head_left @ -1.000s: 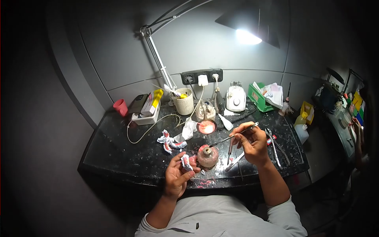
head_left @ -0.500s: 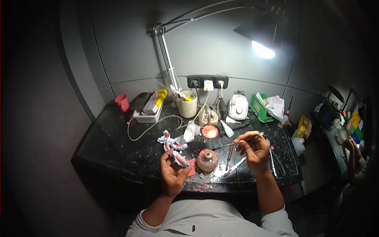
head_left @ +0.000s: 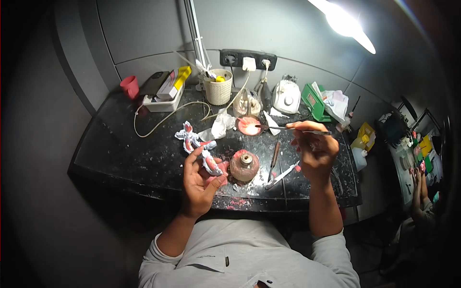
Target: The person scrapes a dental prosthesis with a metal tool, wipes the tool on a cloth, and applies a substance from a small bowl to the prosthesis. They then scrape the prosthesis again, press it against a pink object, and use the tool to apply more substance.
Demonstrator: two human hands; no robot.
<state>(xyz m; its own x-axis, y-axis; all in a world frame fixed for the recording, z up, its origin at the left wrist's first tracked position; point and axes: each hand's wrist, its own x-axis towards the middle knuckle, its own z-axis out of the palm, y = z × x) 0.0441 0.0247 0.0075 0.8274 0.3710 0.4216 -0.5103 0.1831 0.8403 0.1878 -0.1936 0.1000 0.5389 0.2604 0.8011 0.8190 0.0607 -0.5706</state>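
My left hand (head_left: 198, 185) is closed around a pale grey dental impression (head_left: 211, 164) with pink material in its trough. A pink wax sheet (head_left: 222, 169) shows beside it, by my fingers. A second impression (head_left: 188, 137), also pink inside, lies on the bench just beyond. My right hand (head_left: 316, 151) grips a thin wax spatula (head_left: 290, 128), held nearly level. Its tip reaches the round dish of pink wax (head_left: 249, 129); whether it touches the wax is hard to tell. Between my hands stands a round spirit burner (head_left: 244, 172); I cannot make out a flame.
A brown-handled tool (head_left: 274, 156) and a white-handled knife (head_left: 283, 174) lie right of the burner. Behind are crumpled tissue (head_left: 222, 126), a plaster model (head_left: 247, 103), a woven cup (head_left: 217, 91), a white control unit (head_left: 287, 98) and a green bin (head_left: 314, 102). Another person's arms (head_left: 418, 189) show at far right.
The spatula tip has gone from beside the burner top to the wax dish as my right hand moved forward. My left hand still holds the impression. The camera view has tilted down.
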